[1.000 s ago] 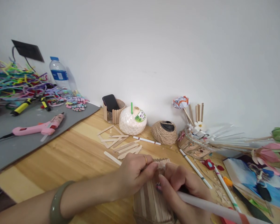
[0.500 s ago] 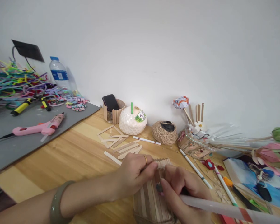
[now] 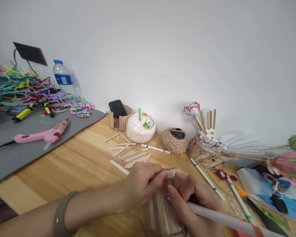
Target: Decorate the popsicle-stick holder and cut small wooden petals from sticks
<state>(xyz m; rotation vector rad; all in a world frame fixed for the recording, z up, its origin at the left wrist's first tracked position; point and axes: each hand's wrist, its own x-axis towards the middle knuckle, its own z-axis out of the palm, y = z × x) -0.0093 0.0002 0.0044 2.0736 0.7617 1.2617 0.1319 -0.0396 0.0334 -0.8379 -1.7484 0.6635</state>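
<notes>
At the near edge of the surface (image 3: 71, 164), a stick-clad jar (image 3: 160, 214): left hand (image 3: 143, 184) pinches its rim, right hand (image 3: 192, 200) has its grip closed on a marker (image 3: 227, 221), tip on the slats. Cladding looks complete, decoration barely begun. Spare sticks (image 3: 128, 153) lie behind the jar, twine ball (image 3: 174, 140) farther back.

The labels on the water bottle (image 3: 62, 77) and coconut (image 3: 140, 127) are illegible.

A plain white wall (image 3: 162, 49) rises directly behind the wooden table (image 3: 71, 164), unbroken by any window and evenly lit by soft, diffuse light. A grey mat (image 3: 12, 154) covers the table's left end, reaching back to the wall.
</notes>
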